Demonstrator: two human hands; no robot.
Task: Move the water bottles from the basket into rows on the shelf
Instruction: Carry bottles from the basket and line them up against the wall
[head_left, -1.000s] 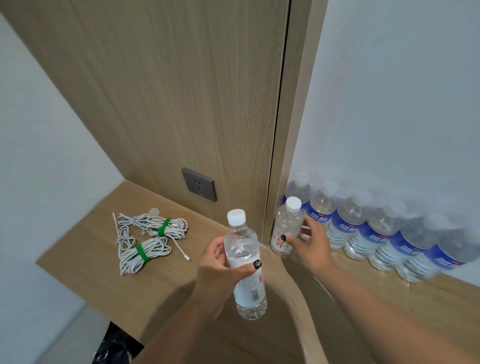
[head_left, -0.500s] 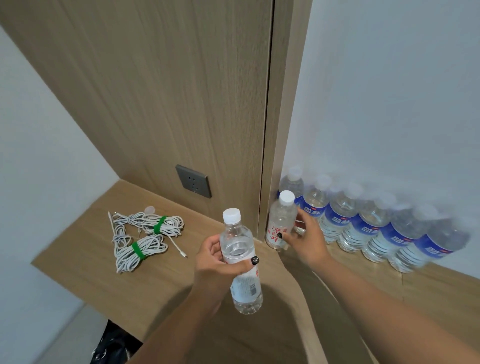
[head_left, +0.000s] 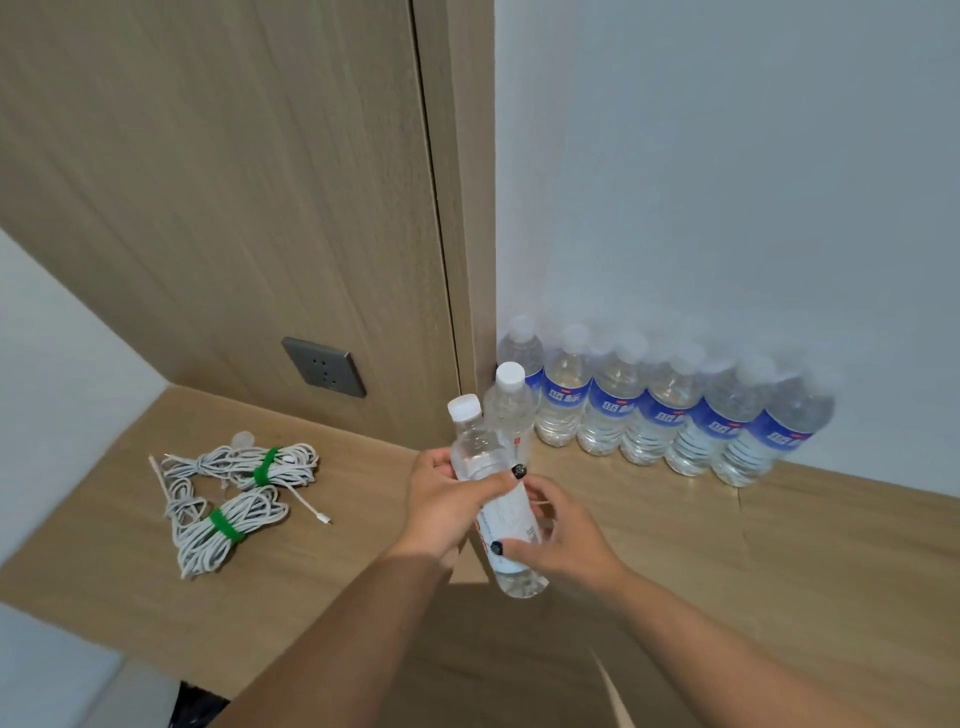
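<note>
Left hand (head_left: 441, 506) grips a clear water bottle (head_left: 493, 499) around its upper body, thumb with a dark-painted nail across the front. Right hand (head_left: 563, 535) holds the same bottle lower down, thumb on the label and fingers curled behind it. The two hands sit close together on this one bottle, which is held above the shelf (head_left: 779, 561), tilted with its white cap up and to the left and its base toward the camera.

Directly behind the held bottle, a second bottle with a white label (head_left: 511, 410) stands upright on the shelf in the corner by the wooden panel (head_left: 234, 208). No hand touches it.

Behind and to its right, a row of blue-labelled bottles (head_left: 670, 415) stands upright along the white wall (head_left: 727, 182), each touching or just beside its neighbour. Six are countable. The row's caps are blurred.

On the left part of the shelf, well apart from the bottles, lie two coils of white cable (head_left: 228, 499), each bound with a green tie. A grey wall socket (head_left: 323, 367) is set in the wooden panel above them.

The basket is out of view.
</note>
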